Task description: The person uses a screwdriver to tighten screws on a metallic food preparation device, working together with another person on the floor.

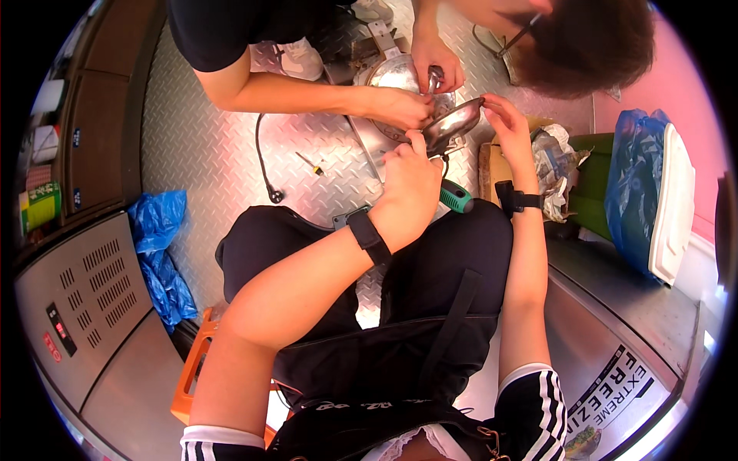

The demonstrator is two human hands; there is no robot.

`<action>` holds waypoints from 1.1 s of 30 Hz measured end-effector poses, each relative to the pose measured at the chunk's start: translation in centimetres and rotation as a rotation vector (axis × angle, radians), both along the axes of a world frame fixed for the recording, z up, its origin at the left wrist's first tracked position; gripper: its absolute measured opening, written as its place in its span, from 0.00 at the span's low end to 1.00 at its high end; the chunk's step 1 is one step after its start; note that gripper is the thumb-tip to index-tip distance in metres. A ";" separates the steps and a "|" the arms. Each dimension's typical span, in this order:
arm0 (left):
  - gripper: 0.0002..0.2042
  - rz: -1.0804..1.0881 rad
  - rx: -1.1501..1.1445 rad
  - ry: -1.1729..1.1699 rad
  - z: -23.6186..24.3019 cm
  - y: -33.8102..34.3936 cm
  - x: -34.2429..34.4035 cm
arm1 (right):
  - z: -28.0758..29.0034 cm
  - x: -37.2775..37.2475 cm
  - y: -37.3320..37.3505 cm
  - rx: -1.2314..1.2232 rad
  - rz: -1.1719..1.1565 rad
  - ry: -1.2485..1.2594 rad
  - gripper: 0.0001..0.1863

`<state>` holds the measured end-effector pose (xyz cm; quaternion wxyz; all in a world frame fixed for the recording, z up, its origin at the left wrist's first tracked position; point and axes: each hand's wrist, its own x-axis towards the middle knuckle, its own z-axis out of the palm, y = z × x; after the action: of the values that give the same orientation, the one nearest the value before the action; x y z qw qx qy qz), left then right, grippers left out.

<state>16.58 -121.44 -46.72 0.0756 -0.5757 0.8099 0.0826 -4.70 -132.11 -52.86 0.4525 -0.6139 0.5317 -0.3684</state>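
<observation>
The shiny metal cover (453, 123) sits just above the diamond-plate floor (215, 146), held tilted between the wearer's two hands. The left hand (411, 180) is curled closed at its lower edge, with the green handle of a screwdriver (456, 197) poking out beneath the fist; whether the fingers grip the tool, the cover's rim, or both, I cannot tell. The right hand (507, 115) has its fingers spread and pressed lightly against the cover's far edge, steadying rather than clasping it.

The cover looks like thin, stiff sheet metal: probably light, rigid, slick on its polished face and maybe sharp along the rim, so the edges seem the sensible place to hold it, with fingers kept off the face.

Just beyond it, a second person crouches with both hands (415, 100) on a round metal housing (396, 73) on the floor. A small loose screwdriver (311, 164) and a black cable (265, 165) lie to the left, near crumpled blue plastic bags (157, 253). An orange stool (192, 369) shows under the wearer's leg.
</observation>
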 end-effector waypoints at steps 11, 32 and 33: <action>0.12 -0.002 0.012 -0.016 -0.1 0.0 0.1 | 0.0 0.1 0.0 0.005 -0.015 -0.004 0.15; 0.13 -0.012 0.040 0.021 0.2 -0.2 0.2 | -0.2 0.1 -0.2 -0.012 -0.010 -0.008 0.14; 0.13 -0.013 0.040 0.022 0.2 -0.2 0.2 | -0.1 0.1 -0.2 -0.011 -0.011 -0.008 0.14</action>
<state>16.76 -121.66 -46.51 0.0790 -0.5681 0.8125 0.1047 -4.60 -132.28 -52.98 0.4491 -0.6120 0.5311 -0.3763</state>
